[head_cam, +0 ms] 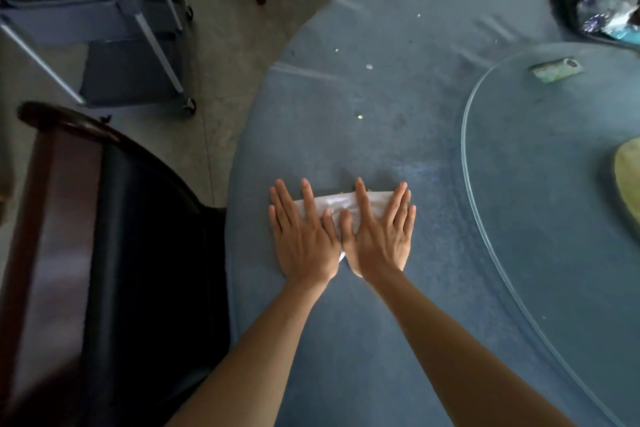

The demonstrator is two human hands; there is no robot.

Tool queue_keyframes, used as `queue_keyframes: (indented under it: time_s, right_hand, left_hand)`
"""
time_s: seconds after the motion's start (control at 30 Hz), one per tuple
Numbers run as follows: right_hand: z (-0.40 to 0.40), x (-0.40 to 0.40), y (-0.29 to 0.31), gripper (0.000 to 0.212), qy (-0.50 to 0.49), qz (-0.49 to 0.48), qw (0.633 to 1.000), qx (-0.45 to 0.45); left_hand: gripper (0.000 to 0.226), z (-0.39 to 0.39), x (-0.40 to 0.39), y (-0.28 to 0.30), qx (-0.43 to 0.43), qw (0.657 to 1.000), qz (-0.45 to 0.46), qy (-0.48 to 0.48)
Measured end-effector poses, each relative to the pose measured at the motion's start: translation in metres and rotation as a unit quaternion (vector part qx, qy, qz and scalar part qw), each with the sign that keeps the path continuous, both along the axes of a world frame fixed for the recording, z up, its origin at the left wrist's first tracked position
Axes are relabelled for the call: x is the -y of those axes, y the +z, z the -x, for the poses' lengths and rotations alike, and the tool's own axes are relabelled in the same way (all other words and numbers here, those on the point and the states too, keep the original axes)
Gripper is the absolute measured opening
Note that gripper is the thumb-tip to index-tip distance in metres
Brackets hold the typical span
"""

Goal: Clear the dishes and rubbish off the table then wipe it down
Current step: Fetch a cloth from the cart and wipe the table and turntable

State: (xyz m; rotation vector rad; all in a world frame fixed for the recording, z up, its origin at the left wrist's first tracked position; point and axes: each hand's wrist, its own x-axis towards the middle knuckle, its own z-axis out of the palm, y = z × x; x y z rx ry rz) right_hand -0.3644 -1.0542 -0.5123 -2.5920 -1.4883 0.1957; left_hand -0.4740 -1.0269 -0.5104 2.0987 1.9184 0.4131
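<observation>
White folded cloth (pixel 341 206) lies flat under both hands on the table (pixel 381 114).

Both hands, the left hand (pixel 302 242) beside the right hand (pixel 378 239), lie flat on a cloth (pixel 334 203) near the desk (pixel 398 135) edge. A glass turntable (pixel 554 218) sits to the right, a rubbish tray (pixel 568 0) behind it. A chair (pixel 114 236) stands left, a cart (pixel 114 28) behind.

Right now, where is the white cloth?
In the head view, the white cloth lies flat on the blue table near its left edge, pressed under the left hand and right hand.
</observation>
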Motion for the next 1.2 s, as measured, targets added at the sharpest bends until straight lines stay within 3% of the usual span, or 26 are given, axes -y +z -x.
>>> queue_keyframes:
  time_s: [0.4, 0.97, 1.2]
  right_hand:
    - [-0.001, -0.095, -0.002, 0.066, -0.052, 0.005, 0.998, 0.022]
    - [-0.018, -0.197, -0.006, 0.067, -0.172, -0.011, 0.985, 0.027]
    - [-0.031, -0.24, -0.008, 0.069, -0.209, -0.019, 0.977, 0.029]
  left_hand:
    - [0.063, -0.008, -0.1, -0.003, 0.001, 0.999, -0.001, -0.035]
    - [0.071, -0.025, -0.245, -0.006, -0.008, 0.974, -0.009, -0.225]
    - [0.07, -0.045, -0.292, -0.006, -0.011, 0.969, -0.013, -0.245]
